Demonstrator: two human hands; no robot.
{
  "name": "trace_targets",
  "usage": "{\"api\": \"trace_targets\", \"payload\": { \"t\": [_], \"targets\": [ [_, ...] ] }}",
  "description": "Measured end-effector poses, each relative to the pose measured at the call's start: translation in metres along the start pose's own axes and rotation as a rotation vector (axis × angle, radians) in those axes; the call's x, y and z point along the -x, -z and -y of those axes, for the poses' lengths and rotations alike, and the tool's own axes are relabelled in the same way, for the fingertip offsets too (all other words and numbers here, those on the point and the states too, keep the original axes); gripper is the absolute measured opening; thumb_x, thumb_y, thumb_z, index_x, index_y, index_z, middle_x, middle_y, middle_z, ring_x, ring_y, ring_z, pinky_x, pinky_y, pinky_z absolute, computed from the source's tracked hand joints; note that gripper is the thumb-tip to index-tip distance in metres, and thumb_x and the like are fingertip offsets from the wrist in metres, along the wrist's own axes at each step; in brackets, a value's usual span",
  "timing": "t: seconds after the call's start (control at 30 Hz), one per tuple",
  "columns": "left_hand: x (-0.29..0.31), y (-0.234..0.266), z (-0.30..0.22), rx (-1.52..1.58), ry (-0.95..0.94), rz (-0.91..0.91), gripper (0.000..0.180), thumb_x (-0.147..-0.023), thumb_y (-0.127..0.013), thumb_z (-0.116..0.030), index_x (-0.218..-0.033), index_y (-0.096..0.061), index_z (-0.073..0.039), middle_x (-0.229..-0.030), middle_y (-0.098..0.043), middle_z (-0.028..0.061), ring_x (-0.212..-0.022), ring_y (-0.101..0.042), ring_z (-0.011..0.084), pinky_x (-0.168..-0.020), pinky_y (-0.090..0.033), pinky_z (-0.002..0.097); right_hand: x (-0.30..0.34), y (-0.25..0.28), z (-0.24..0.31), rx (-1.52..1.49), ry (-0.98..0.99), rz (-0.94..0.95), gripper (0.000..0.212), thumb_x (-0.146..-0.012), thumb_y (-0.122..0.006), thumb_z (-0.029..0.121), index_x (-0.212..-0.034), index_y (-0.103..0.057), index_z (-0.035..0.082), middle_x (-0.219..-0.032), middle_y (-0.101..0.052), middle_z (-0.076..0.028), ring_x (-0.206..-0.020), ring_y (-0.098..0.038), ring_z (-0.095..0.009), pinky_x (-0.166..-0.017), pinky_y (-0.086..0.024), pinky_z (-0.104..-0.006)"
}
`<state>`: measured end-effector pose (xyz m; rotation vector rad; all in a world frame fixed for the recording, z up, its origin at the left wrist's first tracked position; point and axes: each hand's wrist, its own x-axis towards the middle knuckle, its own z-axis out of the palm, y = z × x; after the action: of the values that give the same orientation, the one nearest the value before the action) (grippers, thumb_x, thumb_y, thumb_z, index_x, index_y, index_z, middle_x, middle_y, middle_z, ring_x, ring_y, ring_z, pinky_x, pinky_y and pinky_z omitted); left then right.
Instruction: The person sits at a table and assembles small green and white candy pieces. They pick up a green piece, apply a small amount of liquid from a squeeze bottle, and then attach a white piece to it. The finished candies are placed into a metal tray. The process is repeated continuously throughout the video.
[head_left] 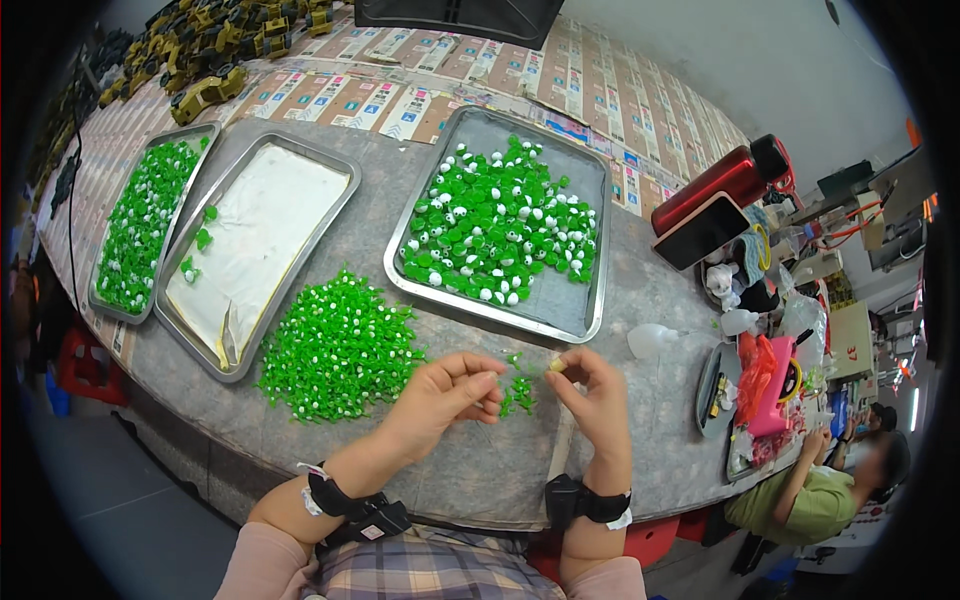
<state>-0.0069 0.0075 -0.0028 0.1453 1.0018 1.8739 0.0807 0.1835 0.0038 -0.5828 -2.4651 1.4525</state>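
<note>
My left hand (445,395) is closed over the table, thumb and fingertips pressed together. What it pinches, if anything, is too small to make out. Across from it, my right hand (595,395) pinches a small pale-yellow piece (556,366) between thumb and forefinger. Several loose small green plastic parts (517,397) lie on the table between the hands. Left of my left hand spreads a large heap of small green parts with white dots (340,345). Beyond the hands stands a metal tray (490,312), holding many green parts with white eye-like balls (495,220).
At left, a tray lined with white sheet (255,215) holds a few green pieces, beside another filled tray (150,225). Yellow toy vehicles (215,90) are piled far left. A red bottle (715,185), phone (700,230), clear squeeze bottle (652,340) and pink basket (770,390) stand right; a co-worker (815,490) sits beyond.
</note>
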Motion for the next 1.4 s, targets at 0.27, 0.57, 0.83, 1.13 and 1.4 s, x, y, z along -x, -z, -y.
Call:
{"api": "trace_targets", "payload": {
  "t": [0.27,0.57,0.83,1.13,1.4],
  "targets": [
    [0.0,0.0,0.0,0.056,-0.057,-0.092,0.02,-0.084,-0.046,-0.016,-0.098,-0.049,-0.002,-0.072,-0.054,0.0027,-0.063,-0.054,0.0087,-0.06,-0.049,0.0233,-0.005,-0.005,0.014,0.147,0.129,-0.173,0.012,-0.069,-0.058,0.002,-0.081,-0.055,0.0,-0.071,-0.058,-0.007,-0.063,-0.055,-0.012,-0.058,-0.043,-0.0225],
    [-0.002,0.005,-0.002,0.12,-0.201,-0.191,0.017,-0.084,-0.045,-0.017,-0.095,-0.049,-0.004,-0.066,-0.052,0.0008,-0.057,-0.051,0.0074,-0.053,-0.047,0.0213,-0.013,-0.024,0.005,0.509,0.289,-0.001,0.016,-0.066,-0.062,0.007,-0.08,-0.054,0.002,-0.07,-0.055,-0.008,-0.063,-0.055,-0.021,-0.055,-0.043,-0.0276],
    [0.001,-0.004,0.003,-0.428,-0.312,-0.015,0.025,-0.078,-0.052,-0.006,-0.102,-0.055,-0.004,-0.088,-0.053,0.0054,-0.08,-0.051,0.0119,-0.064,-0.044,0.0209,0.002,-0.015,0.019,-0.629,-0.149,0.312,0.012,-0.073,-0.058,0.005,-0.083,-0.052,0.0,-0.074,-0.057,-0.006,-0.066,-0.058,-0.014,-0.059,-0.046,-0.0223],
    [0.005,-0.005,-0.001,-0.812,-0.54,0.056,0.022,-0.07,-0.06,-0.005,-0.092,-0.061,-0.006,-0.083,-0.055,0.0058,-0.076,-0.053,0.0145,-0.064,-0.042,0.0237,0.003,-0.02,0.013,-1.159,-0.325,0.547,0.021,-0.075,-0.056,0.003,-0.089,-0.039,0.004,-0.071,-0.057,-0.007,-0.061,-0.057,-0.012,-0.054,-0.046,-0.0215],
    [0.004,-0.005,0.004,-0.539,-0.366,0.018,0.013,-0.074,-0.058,-0.005,-0.086,-0.059,-0.001,-0.081,-0.055,0.0063,-0.072,-0.053,0.0102,-0.062,-0.044,0.0214,0.004,-0.019,0.014,-1.068,-0.37,0.454,0.02,-0.076,-0.056,0.006,-0.089,-0.042,0.005,-0.07,-0.057,-0.007,-0.061,-0.057,-0.012,-0.052,-0.045,-0.0202]
  ]
}}
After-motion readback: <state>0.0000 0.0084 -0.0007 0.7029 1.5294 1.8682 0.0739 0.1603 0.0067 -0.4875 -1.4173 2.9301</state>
